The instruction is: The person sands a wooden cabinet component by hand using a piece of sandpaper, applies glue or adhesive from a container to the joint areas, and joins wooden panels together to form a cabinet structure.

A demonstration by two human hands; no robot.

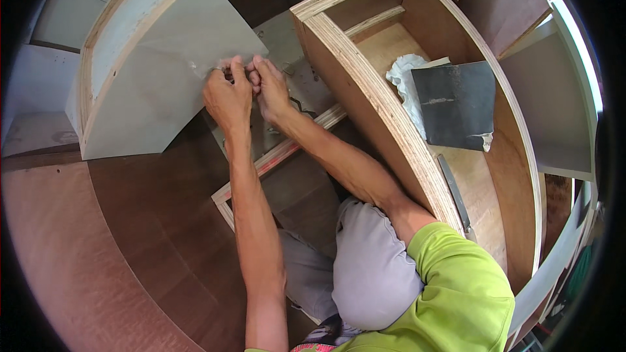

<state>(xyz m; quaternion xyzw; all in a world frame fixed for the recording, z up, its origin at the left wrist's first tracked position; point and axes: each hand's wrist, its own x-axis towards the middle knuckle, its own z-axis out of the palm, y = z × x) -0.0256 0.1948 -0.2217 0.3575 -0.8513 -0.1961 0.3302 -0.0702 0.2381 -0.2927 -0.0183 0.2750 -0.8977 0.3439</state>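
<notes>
My left hand [227, 94] and my right hand [268, 86] meet in front of me, fingers curled and pinched close together. Between or behind the fingertips there may be something small, but it is too hidden to name. Just beyond them stands a grey-faced panel [166, 68] with a raw wood edge, its surface very near my left knuckles. Below my wrists runs a pale wooden frame strip [280, 156] with a reddish mark along it.
On the right stands a curved plywood cabinet carcass [391, 117]. Inside it lie a sheet of black sandpaper [455, 104], a crumpled white cloth [407, 88] and a dark flat bar [453, 192]. A brown curved board [85, 254] fills the lower left. My bent knee [372, 267] is close to the carcass.
</notes>
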